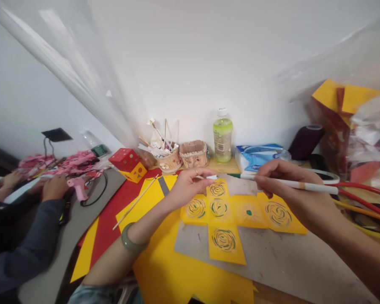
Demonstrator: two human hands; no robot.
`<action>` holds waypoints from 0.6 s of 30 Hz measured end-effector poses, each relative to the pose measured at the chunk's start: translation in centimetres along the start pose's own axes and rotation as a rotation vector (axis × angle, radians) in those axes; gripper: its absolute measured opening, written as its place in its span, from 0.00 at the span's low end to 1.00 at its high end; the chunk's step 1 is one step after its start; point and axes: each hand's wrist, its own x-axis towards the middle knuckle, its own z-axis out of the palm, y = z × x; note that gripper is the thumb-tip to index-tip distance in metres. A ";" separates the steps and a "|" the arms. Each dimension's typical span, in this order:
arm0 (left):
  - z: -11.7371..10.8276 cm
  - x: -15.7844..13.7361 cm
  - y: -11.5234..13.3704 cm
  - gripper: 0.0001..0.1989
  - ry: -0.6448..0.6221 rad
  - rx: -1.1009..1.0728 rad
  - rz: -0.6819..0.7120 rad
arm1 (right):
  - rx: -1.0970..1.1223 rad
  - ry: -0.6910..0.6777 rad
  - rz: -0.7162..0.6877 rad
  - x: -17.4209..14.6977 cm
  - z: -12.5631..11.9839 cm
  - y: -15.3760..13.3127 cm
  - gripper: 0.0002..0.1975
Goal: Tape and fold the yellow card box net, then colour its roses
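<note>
My right hand (285, 181) grips a white pen-shaped tool (316, 185) with a thin tip pointing left; whether it is a pen or a craft knife I cannot tell. Between the thumb and fingers of my left hand (190, 188) is a small white cap (211, 177), apart from the tip. Below both hands lies a yellow cross-shaped paper box net (229, 253), its squares bearing swirl and burst patterns with green and grey showing. Part of it rests on a grey board (272, 257). A jade-coloured bangle circles my left wrist.
Yellow sheets (171, 261), a thin stick (136, 201) and a red-yellow paper box (128, 164) lie leftward. Behind stand two small baskets (194, 154), a green-liquid bottle (222, 137) and a tissue pack (259, 156). Another person's hands work near a pink glue gun (78, 188).
</note>
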 end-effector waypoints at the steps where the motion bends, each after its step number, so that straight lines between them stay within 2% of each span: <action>1: 0.2 0.0 0.2 0.10 -0.027 -0.025 0.000 | -0.007 -0.022 -0.003 -0.1 0.0 -0.2 0.10; 8: 1.2 -0.9 1.9 0.10 -0.134 -0.080 -0.002 | -0.053 -0.110 -0.013 -1.0 0.1 -1.8 0.09; 15: 1.4 -1.3 2.0 0.09 -0.137 -0.136 0.016 | 0.051 -0.007 -0.046 -1.6 -0.7 -1.4 0.09; 18: 1.5 -1.3 2.3 0.10 -0.153 -0.119 0.014 | -0.003 -0.046 -0.036 -1.7 -0.9 -1.7 0.09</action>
